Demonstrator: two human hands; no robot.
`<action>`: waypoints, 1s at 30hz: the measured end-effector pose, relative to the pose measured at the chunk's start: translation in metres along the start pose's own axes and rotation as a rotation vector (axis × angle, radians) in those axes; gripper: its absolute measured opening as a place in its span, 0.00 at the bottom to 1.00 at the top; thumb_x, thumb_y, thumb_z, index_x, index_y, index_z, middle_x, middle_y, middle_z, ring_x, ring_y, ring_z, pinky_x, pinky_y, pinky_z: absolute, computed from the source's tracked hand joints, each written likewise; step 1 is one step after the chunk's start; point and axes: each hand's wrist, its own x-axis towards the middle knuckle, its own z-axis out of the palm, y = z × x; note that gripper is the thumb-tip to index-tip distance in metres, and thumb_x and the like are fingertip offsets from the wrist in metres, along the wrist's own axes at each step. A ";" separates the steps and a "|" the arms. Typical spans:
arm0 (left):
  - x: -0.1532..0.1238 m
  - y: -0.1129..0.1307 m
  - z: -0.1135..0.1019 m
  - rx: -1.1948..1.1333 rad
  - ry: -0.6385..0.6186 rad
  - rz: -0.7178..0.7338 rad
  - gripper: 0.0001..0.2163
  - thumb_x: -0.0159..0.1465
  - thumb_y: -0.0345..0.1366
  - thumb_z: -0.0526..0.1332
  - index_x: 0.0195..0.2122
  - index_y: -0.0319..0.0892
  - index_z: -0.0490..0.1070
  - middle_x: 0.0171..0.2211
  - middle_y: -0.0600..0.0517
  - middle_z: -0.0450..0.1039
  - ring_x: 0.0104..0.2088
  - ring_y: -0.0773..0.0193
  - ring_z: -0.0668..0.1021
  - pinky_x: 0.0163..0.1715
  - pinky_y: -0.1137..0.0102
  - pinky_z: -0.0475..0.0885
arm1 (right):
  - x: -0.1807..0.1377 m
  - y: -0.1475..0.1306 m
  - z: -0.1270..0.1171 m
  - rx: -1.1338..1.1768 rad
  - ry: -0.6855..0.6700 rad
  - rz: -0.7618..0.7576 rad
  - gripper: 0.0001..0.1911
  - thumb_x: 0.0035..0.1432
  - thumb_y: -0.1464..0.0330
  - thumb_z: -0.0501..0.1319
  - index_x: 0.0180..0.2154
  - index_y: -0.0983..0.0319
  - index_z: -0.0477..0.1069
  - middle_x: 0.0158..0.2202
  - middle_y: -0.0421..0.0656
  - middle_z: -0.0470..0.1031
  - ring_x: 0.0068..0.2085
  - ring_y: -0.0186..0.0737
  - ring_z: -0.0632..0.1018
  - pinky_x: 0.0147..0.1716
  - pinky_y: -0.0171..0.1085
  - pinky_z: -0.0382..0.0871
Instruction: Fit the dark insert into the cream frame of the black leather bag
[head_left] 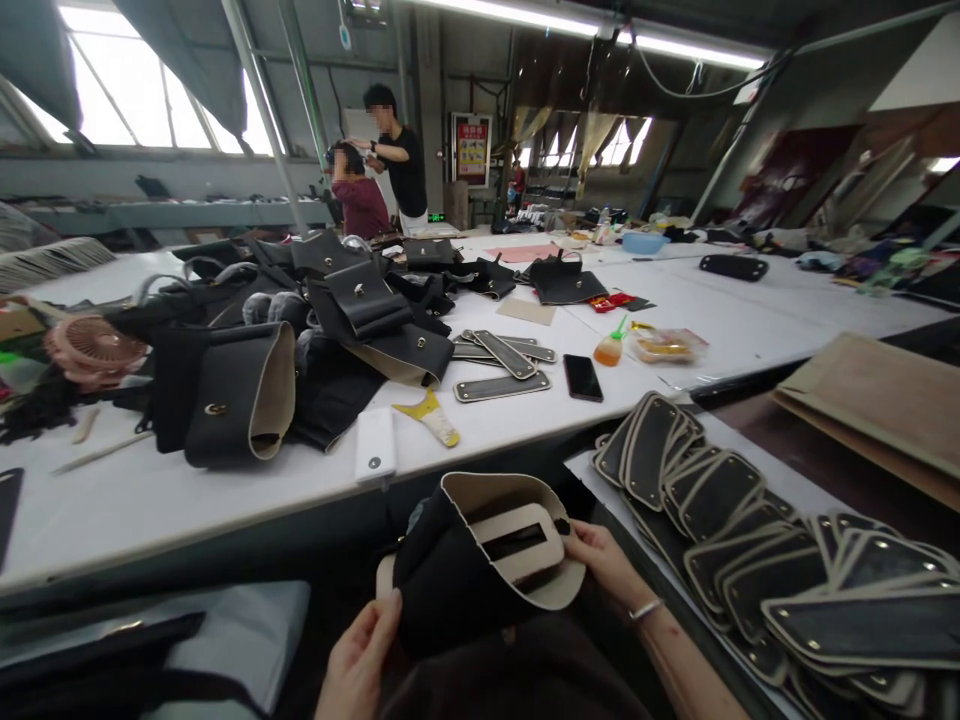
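I hold a black leather bag shell [450,580] with a beige lining on my lap, its open mouth facing up. A beige bottom panel [525,545] with a dark slot sits in that opening. My left hand [360,655] grips the shell's lower left side, thumb up against the black leather. My right hand [604,560] pinches the right rim of the shell and the panel's edge, a bracelet on its wrist.
A fanned row of black base panels [750,520] lies to my right. On the white table [150,500] ahead are a heap of black bag shells [232,390], a phone [583,377], a power bank [374,445], a glue bottle [609,347] and a pink fan [94,350]. Two people stand at the back.
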 end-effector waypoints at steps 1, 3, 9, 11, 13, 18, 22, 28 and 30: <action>-0.001 0.001 0.001 -0.004 -0.039 -0.016 0.24 0.46 0.58 0.71 0.25 0.38 0.73 0.21 0.56 0.65 0.27 0.65 0.68 0.30 0.73 0.66 | 0.003 0.000 -0.003 0.010 0.011 -0.006 0.26 0.46 0.46 0.68 0.29 0.63 0.71 0.17 0.35 0.66 0.16 0.28 0.60 0.17 0.31 0.54; -0.003 0.002 -0.001 0.003 -0.085 -0.040 0.24 0.44 0.58 0.72 0.24 0.39 0.74 0.22 0.55 0.66 0.27 0.65 0.68 0.30 0.73 0.66 | 0.008 -0.001 -0.004 0.021 0.019 -0.014 0.26 0.47 0.46 0.67 0.30 0.63 0.71 0.19 0.36 0.67 0.17 0.29 0.62 0.18 0.32 0.56; -0.002 0.002 -0.013 -0.158 0.038 -0.071 0.24 0.42 0.56 0.74 0.23 0.40 0.70 0.19 0.58 0.63 0.22 0.71 0.64 0.23 0.76 0.60 | 0.007 -0.007 0.005 0.031 -0.011 0.011 0.27 0.49 0.45 0.66 0.27 0.63 0.71 0.15 0.32 0.59 0.14 0.26 0.55 0.13 0.30 0.47; 0.000 0.006 -0.012 -0.158 0.048 -0.083 0.26 0.43 0.60 0.71 0.23 0.39 0.71 0.18 0.57 0.63 0.21 0.71 0.63 0.22 0.76 0.57 | 0.006 -0.009 0.006 0.039 -0.024 0.026 0.27 0.49 0.45 0.66 0.26 0.63 0.70 0.14 0.31 0.57 0.14 0.25 0.54 0.13 0.29 0.46; 0.003 0.011 -0.008 -0.084 0.021 -0.099 0.30 0.45 0.65 0.66 0.23 0.37 0.73 0.16 0.55 0.62 0.19 0.71 0.61 0.20 0.75 0.54 | 0.005 -0.011 0.006 0.051 -0.040 0.039 0.26 0.49 0.45 0.67 0.26 0.63 0.70 0.14 0.32 0.57 0.15 0.25 0.54 0.13 0.29 0.47; 0.003 0.027 0.002 0.025 0.059 0.003 0.27 0.48 0.61 0.67 0.19 0.38 0.66 0.15 0.59 0.57 0.19 0.73 0.56 0.20 0.75 0.49 | 0.000 -0.009 0.010 0.094 0.000 0.041 0.25 0.48 0.47 0.68 0.26 0.62 0.71 0.15 0.32 0.57 0.16 0.24 0.54 0.14 0.28 0.47; 0.004 0.036 0.007 -0.016 0.067 0.039 0.28 0.45 0.62 0.69 0.26 0.40 0.67 0.17 0.61 0.57 0.19 0.75 0.55 0.19 0.76 0.49 | -0.003 -0.004 0.016 0.160 0.120 0.025 0.23 0.46 0.49 0.71 0.27 0.62 0.74 0.17 0.35 0.64 0.16 0.25 0.57 0.14 0.28 0.50; 0.005 0.036 -0.001 -0.054 -0.040 -0.074 0.29 0.43 0.63 0.69 0.24 0.42 0.61 0.14 0.64 0.51 0.15 0.77 0.50 0.16 0.76 0.39 | -0.002 -0.010 0.022 0.202 0.122 0.041 0.21 0.44 0.50 0.72 0.24 0.61 0.74 0.14 0.35 0.62 0.18 0.32 0.67 0.17 0.30 0.61; 0.004 0.037 -0.003 -0.084 -0.084 -0.131 0.29 0.41 0.62 0.70 0.25 0.43 0.60 0.15 0.65 0.50 0.15 0.78 0.49 0.16 0.76 0.39 | -0.002 -0.014 0.023 0.191 0.108 0.049 0.21 0.44 0.50 0.72 0.25 0.61 0.75 0.14 0.35 0.64 0.19 0.32 0.68 0.17 0.29 0.62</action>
